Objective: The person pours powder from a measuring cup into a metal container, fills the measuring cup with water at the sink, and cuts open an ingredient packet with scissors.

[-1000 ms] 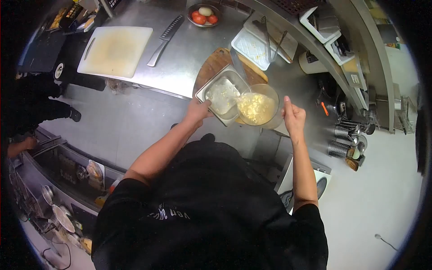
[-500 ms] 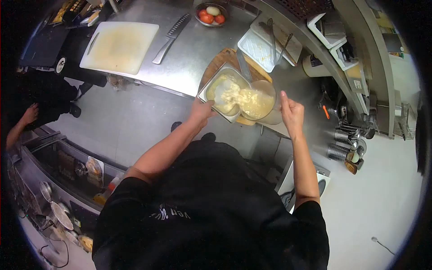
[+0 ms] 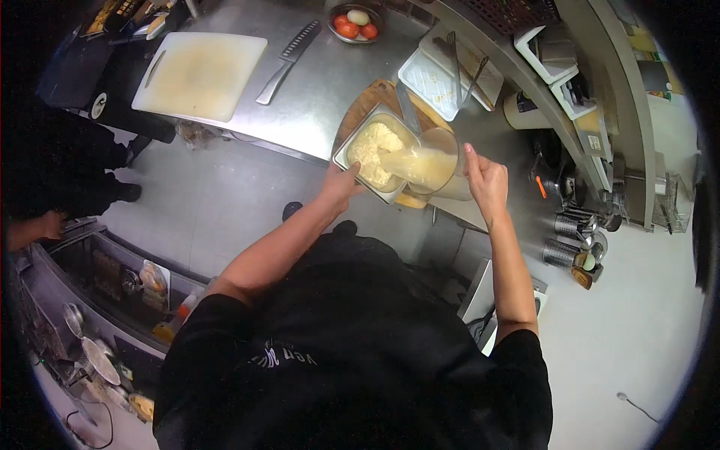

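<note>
My left hand (image 3: 342, 184) is closed on the near left rim of a square metal pan (image 3: 341, 154), thumb over the edge. A lumpy pale-yellow mixture (image 3: 373, 154) lies in the pan. In my right hand (image 3: 487, 180) is the handle side of a jug (image 3: 442, 142), tilted left over the pan's right rim. Pale-yellow liquid (image 3: 420, 165) runs from the jug into the pan. Beneath both is a round wooden board (image 3: 360, 109), with a blade-like metal strip (image 3: 407, 109) lying behind the jug.
On the steel counter are a white cutting board (image 3: 201, 76), a large knife (image 3: 289, 61), a bowl of tomatoes (image 3: 349, 30) and a white tray (image 3: 431, 81) with tongs. A shelf (image 3: 630, 112) stands at right. Another person (image 3: 67, 165) is at the left.
The jug has tipped further to the left and more of its contents is in the pan. At the left, the other person's arm has shifted lower.
</note>
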### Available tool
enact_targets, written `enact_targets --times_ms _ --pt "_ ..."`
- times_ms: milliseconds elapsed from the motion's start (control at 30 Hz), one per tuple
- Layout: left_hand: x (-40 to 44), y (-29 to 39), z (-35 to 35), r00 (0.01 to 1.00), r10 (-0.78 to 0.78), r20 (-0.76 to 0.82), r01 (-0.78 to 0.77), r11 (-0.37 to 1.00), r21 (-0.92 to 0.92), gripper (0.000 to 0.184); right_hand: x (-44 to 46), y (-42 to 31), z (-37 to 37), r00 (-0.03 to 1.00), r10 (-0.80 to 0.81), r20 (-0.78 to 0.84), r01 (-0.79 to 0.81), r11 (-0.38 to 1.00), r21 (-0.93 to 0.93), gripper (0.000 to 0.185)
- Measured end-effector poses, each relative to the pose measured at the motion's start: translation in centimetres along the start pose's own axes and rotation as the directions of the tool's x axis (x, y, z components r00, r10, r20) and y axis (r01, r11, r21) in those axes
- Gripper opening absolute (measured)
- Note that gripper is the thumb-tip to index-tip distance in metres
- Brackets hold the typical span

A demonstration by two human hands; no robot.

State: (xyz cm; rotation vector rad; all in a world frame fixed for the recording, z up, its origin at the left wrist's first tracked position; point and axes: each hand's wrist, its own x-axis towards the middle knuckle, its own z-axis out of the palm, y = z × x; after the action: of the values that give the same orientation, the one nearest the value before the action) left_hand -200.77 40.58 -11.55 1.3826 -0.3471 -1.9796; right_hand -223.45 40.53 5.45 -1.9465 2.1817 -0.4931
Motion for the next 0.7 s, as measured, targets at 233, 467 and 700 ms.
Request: enact_targets --times_ms 233,467,700 --pt "-0.2 0.2 -0.6 0.996 -0.029 0.085 0.030 0.999 -0.010 0.042 -0.2 -0.6 0.6 0.997 -0.080 -0.011 0.079 0.996 -0.030 0.049" --pt "-1.0 1.3 -1.0 0.988 -0.063 0.140 0.066 0.998 -0.018 0.046 -0.3 -3.2 1.0 0.960 -0.278 0.014 0.274 0.934 -0.231 0.047" --pt "0.0 -0.2 -2.0 0.993 -0.020 0.120 0.029 0.997 -0.069 0.055 -0.8 -5.9 2.3 0.872 -0.483 0.085 0.478 0.801 -0.359 0.042"
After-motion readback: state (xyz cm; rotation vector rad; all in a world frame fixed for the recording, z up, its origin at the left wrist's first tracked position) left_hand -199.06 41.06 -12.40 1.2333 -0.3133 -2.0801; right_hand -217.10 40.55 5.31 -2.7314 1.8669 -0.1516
